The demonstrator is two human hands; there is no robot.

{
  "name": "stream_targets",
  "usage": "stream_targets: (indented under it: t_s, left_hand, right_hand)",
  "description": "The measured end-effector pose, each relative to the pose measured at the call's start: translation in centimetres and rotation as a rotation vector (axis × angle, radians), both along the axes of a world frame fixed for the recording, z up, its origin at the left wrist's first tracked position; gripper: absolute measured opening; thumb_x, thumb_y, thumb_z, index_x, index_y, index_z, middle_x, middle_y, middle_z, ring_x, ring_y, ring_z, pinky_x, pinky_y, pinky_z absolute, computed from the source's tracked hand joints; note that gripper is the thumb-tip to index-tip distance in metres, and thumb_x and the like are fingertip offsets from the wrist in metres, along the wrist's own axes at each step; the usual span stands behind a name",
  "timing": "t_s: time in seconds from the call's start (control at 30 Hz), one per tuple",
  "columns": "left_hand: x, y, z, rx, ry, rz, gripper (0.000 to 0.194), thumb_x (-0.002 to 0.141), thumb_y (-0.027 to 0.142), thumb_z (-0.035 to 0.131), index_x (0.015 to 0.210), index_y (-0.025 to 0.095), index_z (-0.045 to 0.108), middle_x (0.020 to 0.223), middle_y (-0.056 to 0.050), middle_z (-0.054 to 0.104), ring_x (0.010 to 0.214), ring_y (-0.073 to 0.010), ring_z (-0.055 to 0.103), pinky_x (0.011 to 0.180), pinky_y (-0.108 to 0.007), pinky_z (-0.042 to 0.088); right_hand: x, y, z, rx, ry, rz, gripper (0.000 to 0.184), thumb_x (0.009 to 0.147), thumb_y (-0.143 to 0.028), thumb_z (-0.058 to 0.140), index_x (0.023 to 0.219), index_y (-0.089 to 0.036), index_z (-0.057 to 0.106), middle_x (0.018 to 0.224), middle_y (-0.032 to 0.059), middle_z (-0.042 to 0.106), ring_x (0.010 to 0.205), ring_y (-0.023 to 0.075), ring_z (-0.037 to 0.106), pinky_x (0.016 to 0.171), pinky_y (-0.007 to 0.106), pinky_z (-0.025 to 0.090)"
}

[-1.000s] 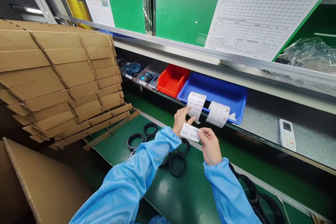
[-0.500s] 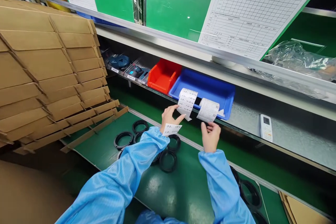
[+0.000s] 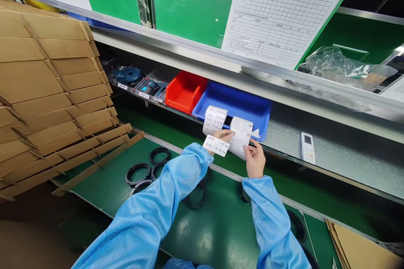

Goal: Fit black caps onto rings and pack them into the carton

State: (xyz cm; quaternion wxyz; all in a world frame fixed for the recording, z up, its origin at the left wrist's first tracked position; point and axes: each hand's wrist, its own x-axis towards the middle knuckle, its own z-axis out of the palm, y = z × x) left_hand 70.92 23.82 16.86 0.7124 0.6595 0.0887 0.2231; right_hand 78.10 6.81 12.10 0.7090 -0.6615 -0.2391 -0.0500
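Note:
In the head view, my left hand [image 3: 223,135] is closed, its fingertips pinching the left edge of a strip of printed labels [image 3: 241,131] that hangs over the front of the blue tray [image 3: 262,111]. My right hand [image 3: 255,160] pinches the strip's lower right edge between thumb and fingers. A white label [image 3: 216,145] with handwritten-style weights in kg lies across the back of my left hand and wrist. Left of the strip, a roll of similar weight labels [image 3: 216,114] also drapes over the tray's edge. My left hand hides its lower end.
Black rings [image 3: 138,173] lie on the green bench [image 3: 189,235]. Stacked cardboard dividers [image 3: 57,88] stand at the left. On the metal shelf are a red bin [image 3: 186,92], a white remote control [image 3: 307,148] and blue tape dispensers [image 3: 128,75]. A plastic bag [image 3: 344,69] lies above right.
My left hand has moved right, from the weight-label roll to the other label strip, and turned its wrist. My right hand now grips that strip's edge. The camera view has shifted slightly.

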Motion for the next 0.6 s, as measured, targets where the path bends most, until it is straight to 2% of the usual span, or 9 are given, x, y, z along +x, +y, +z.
stream_targets:
  t_s: [0.1, 0.27, 0.33, 0.4, 0.43, 0.5, 0.57, 0.6]
  left_hand:
    - [0.6, 0.0, 0.4, -0.069, 0.02, -0.014, 0.034, 0.081, 0.046, 0.072, 0.097, 0.017, 0.077, 0.089, -0.008, 0.072, 0.082, -0.0208, 0.064, 0.075, -0.032, 0.05]
    - [1.5, -0.1, 0.1, -0.134, 0.039, -0.002, 0.033, 0.08, 0.047, 0.073, 0.09, 0.016, 0.078, 0.085, -0.007, 0.071, 0.084, -0.0198, 0.063, 0.079, -0.032, 0.051]
    - [1.8, -0.7, 0.0, -0.145, 0.056, 0.034, 0.03, 0.082, 0.044, 0.071, 0.088, 0.015, 0.078, 0.082, -0.007, 0.071, 0.083, -0.0205, 0.064, 0.08, -0.033, 0.052]
    - [1.7, -1.8, 0.0, -0.147, 0.07, 0.102, 0.024, 0.083, 0.036, 0.069, 0.084, 0.014, 0.077, 0.082, -0.008, 0.071, 0.085, -0.0219, 0.065, 0.083, -0.035, 0.053]
    - [1.5, -2.5, -0.1, -0.147, 0.077, 0.144, 0.02, 0.083, 0.032, 0.069, 0.081, 0.014, 0.077, 0.083, -0.009, 0.072, 0.087, -0.0231, 0.066, 0.084, -0.036, 0.053]
    - [1.2, -4.1, -0.6, -0.15, 0.081, 0.227, 0.014, 0.08, 0.025, 0.069, 0.081, 0.014, 0.076, 0.088, -0.01, 0.074, 0.089, -0.0264, 0.067, 0.085, -0.039, 0.054]
    - [1.1, -5.2, -1.7, -0.152, 0.096, 0.278, 0.018, 0.078, 0.03, 0.071, 0.087, 0.016, 0.078, 0.09, -0.011, 0.075, 0.089, -0.0315, 0.069, 0.082, -0.045, 0.056]
    - [1.0, -5.4, -2.4, -0.134, 0.099, 0.239, 0.025, 0.078, 0.036, 0.071, 0.096, 0.02, 0.078, 0.098, -0.01, 0.075, 0.094, -0.0333, 0.069, 0.086, -0.047, 0.056]
  right_hand:
    - [0.4, -0.6, 0.6, -0.057, -0.08, -0.029, 0.049, 0.082, -0.051, 0.068, 0.116, -0.015, 0.07, 0.094, 0.0093, 0.074, 0.088, 0.0231, 0.069, 0.086, 0.038, 0.056]
    - [1.2, -0.9, 0.5, -0.094, -0.107, -0.047, 0.04, 0.084, -0.052, 0.065, 0.101, -0.016, 0.071, 0.096, 0.0094, 0.074, 0.088, 0.0233, 0.069, 0.084, 0.038, 0.056]
    - [1.3, -1.6, 0.4, -0.1, -0.114, -0.037, 0.039, 0.084, -0.054, 0.064, 0.095, -0.017, 0.071, 0.094, 0.0097, 0.072, 0.089, 0.0246, 0.068, 0.087, 0.041, 0.054]
    - [1.0, -2.7, -0.4, -0.147, -0.177, -0.044, 0.039, 0.081, -0.056, 0.066, 0.087, -0.018, 0.072, 0.094, 0.0117, 0.07, 0.095, 0.0288, 0.064, 0.095, 0.05, 0.048]
    - [0.6, -3.4, -1.3, -0.19, -0.227, -0.036, 0.038, 0.079, -0.056, 0.068, 0.083, -0.019, 0.073, 0.095, 0.0133, 0.068, 0.1, 0.0318, 0.062, 0.1, 0.055, 0.043]
    - [-0.7, -4.9, -4.0, -0.389, -0.449, -0.033, 0.036, 0.081, -0.055, 0.061, 0.081, -0.022, 0.075, 0.097, 0.0155, 0.067, 0.101, 0.0361, 0.06, 0.099, 0.062, 0.038]
    - [-2.6, -6.3, -7.8, -0.519, -0.553, 0.198, 0.028, 0.081, -0.05, 0.057, 0.079, -0.029, 0.076, 0.098, 0.0146, 0.068, 0.095, 0.0371, 0.061, 0.091, 0.061, 0.042]
    - [-3.8, -7.0, -9.8, -0.513, -0.54, 0.319, 0.024, 0.079, -0.049, 0.058, 0.073, -0.033, 0.075, 0.094, 0.0129, 0.068, 0.091, 0.0372, 0.062, 0.087, 0.061, 0.044]
